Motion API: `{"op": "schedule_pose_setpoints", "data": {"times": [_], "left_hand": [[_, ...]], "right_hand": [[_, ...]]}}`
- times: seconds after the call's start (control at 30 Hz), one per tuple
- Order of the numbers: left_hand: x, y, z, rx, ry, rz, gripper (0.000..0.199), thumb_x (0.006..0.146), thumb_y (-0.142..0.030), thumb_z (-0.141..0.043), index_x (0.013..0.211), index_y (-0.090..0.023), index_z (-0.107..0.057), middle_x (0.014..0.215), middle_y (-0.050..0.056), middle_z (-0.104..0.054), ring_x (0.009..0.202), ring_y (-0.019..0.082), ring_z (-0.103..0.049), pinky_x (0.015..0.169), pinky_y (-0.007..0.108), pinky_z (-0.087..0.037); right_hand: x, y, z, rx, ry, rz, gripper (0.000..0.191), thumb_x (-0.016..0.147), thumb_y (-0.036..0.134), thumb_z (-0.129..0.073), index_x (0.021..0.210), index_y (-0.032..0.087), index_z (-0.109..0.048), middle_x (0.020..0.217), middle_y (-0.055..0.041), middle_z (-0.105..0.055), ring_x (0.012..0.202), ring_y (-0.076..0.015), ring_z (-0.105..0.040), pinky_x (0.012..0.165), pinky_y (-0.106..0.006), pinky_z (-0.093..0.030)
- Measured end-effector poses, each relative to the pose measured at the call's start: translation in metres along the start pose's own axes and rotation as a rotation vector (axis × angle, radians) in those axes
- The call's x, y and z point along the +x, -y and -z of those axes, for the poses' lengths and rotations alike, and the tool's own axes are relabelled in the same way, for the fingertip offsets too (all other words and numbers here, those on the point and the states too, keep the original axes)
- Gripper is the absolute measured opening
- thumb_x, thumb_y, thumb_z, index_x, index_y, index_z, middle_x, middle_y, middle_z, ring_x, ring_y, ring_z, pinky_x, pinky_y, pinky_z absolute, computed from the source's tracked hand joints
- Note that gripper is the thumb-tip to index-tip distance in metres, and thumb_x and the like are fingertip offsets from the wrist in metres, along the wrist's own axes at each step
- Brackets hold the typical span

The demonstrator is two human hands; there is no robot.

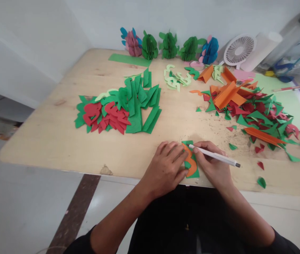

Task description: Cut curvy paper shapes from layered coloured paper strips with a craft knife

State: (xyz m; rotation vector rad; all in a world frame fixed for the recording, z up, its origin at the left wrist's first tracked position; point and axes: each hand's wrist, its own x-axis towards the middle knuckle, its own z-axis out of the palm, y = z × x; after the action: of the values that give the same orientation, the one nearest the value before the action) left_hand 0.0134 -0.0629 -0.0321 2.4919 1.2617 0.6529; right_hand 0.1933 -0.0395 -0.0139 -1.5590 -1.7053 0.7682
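Note:
At the table's near edge lies a small green paper rectangle (195,169) with an orange curved paper cutout (191,165) on top. My left hand (166,165) lies over the left side of both, its fingers stretched out and pressing them against the table. A white pen (216,156) is gripped in my right hand (215,169). The pen's tip is at the upper edge of the orange cutout, close to my left fingertips. Part of the cutout's left side is hidden under those fingers.
Red cutouts (110,118) and folded green paper pieces (136,102) are heaped on the left. Green, red and orange scraps (261,116) cover the right side. Along the wall stand several folded paper figures (169,46), a white fan (240,51) and a paper roll (262,51).

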Motion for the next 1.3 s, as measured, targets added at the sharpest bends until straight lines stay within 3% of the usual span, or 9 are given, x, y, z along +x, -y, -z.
{"op": "schedule_pose_setpoints", "data": {"times": [1.3], "left_hand": [[0.0006, 0.0002, -0.0002, -0.010, 0.006, -0.001, 0.044, 0.092, -0.032, -0.051, 0.132, -0.012, -0.054, 0.131, 0.015, -0.059, 0.129, 0.032, -0.045, 0.111, 0.057, -0.034]], "right_hand": [[0.0086, 0.0083, -0.0076, 0.007, 0.029, 0.030, 0.017, 0.085, 0.035, -0.060, 0.081, 0.020, -0.068, 0.068, -0.0009, -0.070, 0.052, -0.0105, -0.059, 0.050, -0.021, -0.046]]}}
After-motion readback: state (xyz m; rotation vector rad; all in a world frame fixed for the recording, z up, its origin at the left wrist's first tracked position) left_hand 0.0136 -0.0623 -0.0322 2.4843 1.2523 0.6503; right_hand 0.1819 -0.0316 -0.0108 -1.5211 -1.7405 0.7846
